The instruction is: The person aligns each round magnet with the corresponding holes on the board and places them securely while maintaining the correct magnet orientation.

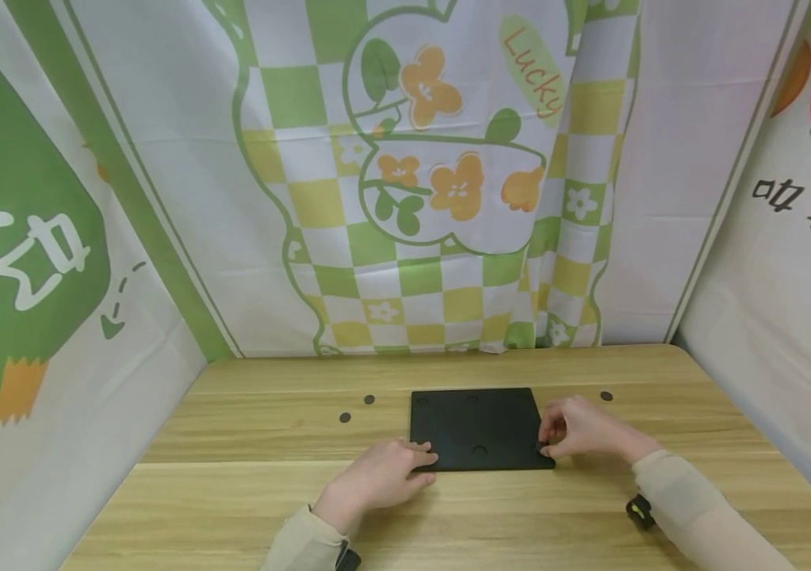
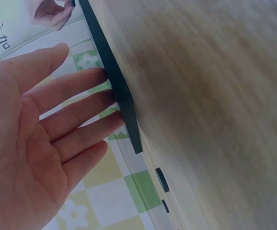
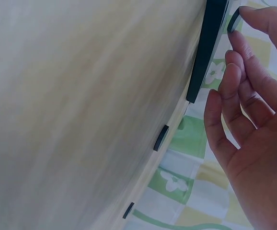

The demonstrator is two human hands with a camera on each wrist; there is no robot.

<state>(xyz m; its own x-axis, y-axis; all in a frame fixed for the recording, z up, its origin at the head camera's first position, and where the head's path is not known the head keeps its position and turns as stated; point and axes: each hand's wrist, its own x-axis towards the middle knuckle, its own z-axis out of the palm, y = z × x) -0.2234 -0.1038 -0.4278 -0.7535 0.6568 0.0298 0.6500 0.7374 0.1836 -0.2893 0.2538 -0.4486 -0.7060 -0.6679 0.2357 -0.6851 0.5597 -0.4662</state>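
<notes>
A thin black rectangular board (image 1: 480, 428) lies flat on the table, with several faint round outlines on its top. The fingertips of my left hand (image 1: 382, 478) rest on its front left corner; in the left wrist view the left hand (image 2: 47, 124) has its fingers extended against the board's edge (image 2: 124, 98). Over the front right corner, my right hand (image 1: 583, 428) pinches a small black disc (image 3: 234, 20) between thumb and index finger. The right wrist view has that disc on edge, a little apart from the board (image 3: 208, 52). The right hand's other fingers are loosely bent.
Two dark discs (image 1: 369, 400) lie on the wooden table (image 1: 269, 444) left of the board. Another dark disc (image 1: 606, 396) lies right of it, behind the right hand. A patterned curtain (image 1: 441, 309) hangs at the table's back edge, with printed cloth at both sides.
</notes>
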